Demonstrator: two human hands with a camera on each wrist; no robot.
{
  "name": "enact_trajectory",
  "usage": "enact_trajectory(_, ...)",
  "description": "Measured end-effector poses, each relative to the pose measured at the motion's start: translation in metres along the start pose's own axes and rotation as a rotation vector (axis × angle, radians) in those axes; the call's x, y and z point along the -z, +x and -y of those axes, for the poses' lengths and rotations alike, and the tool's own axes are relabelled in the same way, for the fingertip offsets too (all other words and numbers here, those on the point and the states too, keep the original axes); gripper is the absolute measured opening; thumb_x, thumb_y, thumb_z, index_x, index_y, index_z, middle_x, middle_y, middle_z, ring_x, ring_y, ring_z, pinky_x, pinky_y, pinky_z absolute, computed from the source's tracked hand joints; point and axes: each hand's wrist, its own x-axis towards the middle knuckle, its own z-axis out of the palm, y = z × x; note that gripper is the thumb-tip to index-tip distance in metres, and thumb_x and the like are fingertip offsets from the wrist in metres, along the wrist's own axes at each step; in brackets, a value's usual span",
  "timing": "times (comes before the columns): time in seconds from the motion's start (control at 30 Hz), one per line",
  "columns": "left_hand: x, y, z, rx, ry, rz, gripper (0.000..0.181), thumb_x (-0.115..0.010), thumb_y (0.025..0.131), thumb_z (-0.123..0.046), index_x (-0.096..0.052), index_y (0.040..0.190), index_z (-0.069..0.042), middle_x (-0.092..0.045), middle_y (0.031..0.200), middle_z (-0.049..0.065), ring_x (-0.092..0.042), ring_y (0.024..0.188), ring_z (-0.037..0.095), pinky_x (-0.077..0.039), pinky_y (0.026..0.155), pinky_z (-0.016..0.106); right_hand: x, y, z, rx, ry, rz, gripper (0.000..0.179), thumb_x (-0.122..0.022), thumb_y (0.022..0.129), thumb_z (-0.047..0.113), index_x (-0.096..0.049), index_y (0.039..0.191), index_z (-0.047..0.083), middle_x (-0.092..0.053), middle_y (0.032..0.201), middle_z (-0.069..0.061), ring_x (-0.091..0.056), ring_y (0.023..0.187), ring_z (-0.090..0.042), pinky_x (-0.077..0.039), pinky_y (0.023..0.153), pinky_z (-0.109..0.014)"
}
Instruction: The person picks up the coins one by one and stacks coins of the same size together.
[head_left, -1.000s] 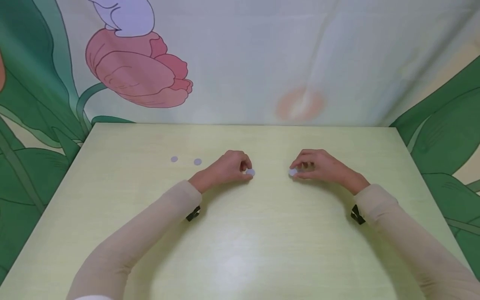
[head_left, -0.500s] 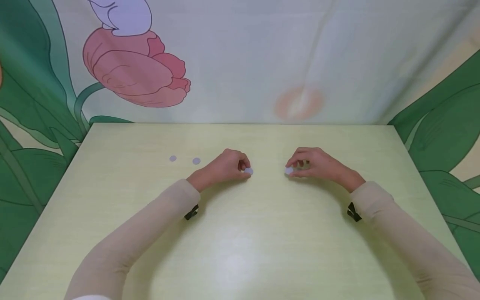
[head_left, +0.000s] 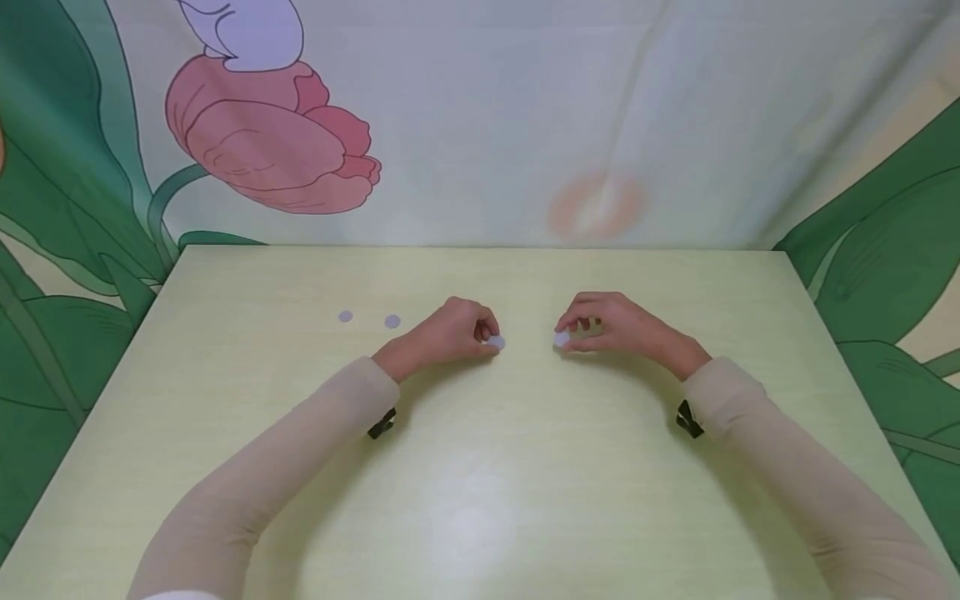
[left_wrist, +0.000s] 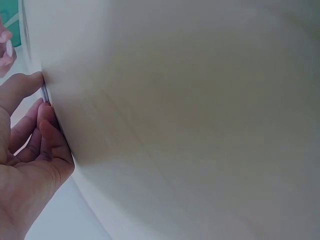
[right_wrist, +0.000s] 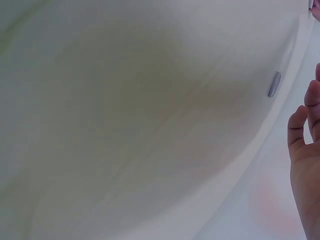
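Note:
In the head view my left hand (head_left: 446,335) pinches a small pale grey disc (head_left: 497,342) low at the tabletop. The left wrist view shows its thumb and a finger on the disc's thin edge (left_wrist: 45,93). To the right, across a narrow gap, my right hand (head_left: 618,327) holds a similar disc (head_left: 561,338) between thumb and fingers. Behind the left wrist, two more discs (head_left: 346,317) (head_left: 392,322) lie flat. A thin grey disc (right_wrist: 274,84) appears in the right wrist view, apart from the right fingers (right_wrist: 297,125) visible there; I cannot tell which disc it is.
The pale wooden table (head_left: 480,450) ends at a far edge against a printed cloth (head_left: 465,125) with a tulip and leaves. Black wrist straps (head_left: 382,423) hang under both sleeves (head_left: 780,450).
My right hand has moved left with its disc, narrowing the gap to the left hand. The left hand keeps its place on its disc, and the two loose discs stay put.

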Motion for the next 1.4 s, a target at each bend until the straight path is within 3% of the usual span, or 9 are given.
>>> enact_trajectory(0.43, 0.001, -0.001, 0.003, 0.026, -0.037, -0.002, 0.020, -0.080, 0.089, -0.017, -0.074, 0.101, -0.002, -0.069, 0.091, 0.004, -0.060, 0.084, 0.016, -0.051, 0.079, 0.026, -0.010, 0.019, -0.002, 0.024, -0.018, 0.048, 0.024, -0.084, 0.085, 0.025, -0.077, 0.107, 0.019, -0.063, 0.097, 0.009, -0.058, 0.086, -0.009, -0.051, 0.076, -0.030)
enact_trajectory(0.73, 0.000, 0.001, 0.002, 0.012, -0.037, -0.001, 0.020, -0.080, 0.089, -0.017, -0.074, 0.100, -0.003, -0.069, 0.090, 0.004, -0.060, 0.083, 0.016, -0.052, 0.078, 0.026, -0.019, 0.034, 0.003, 0.053, -0.014, 0.090, 0.023, -0.083, 0.087, 0.024, -0.077, 0.107, 0.017, -0.065, 0.099, 0.008, -0.062, 0.092, -0.008, -0.052, 0.086, -0.031)
enact_trajectory(1.0, 0.002, 0.001, 0.000, 0.030, -0.046, 0.020, 0.020, -0.080, 0.089, -0.018, -0.074, 0.101, -0.003, -0.068, 0.090, 0.004, -0.059, 0.083, 0.017, -0.051, 0.078, 0.026, -0.021, 0.039, 0.008, -0.055, 0.024, 0.156, 0.025, -0.083, 0.087, 0.024, -0.077, 0.110, 0.017, -0.067, 0.102, 0.006, -0.063, 0.096, -0.009, -0.052, 0.090, -0.031)
enact_trajectory(1.4, 0.004, 0.000, 0.000, 0.018, -0.048, 0.021, 0.020, -0.080, 0.089, -0.018, -0.074, 0.101, -0.003, -0.068, 0.089, 0.004, -0.059, 0.082, 0.016, -0.051, 0.078, 0.025, -0.016, 0.038, 0.017, -0.117, 0.045, 0.179, 0.028, -0.083, 0.087, 0.020, -0.073, 0.112, 0.014, -0.065, 0.103, 0.003, -0.058, 0.096, -0.015, -0.050, 0.091, -0.034)
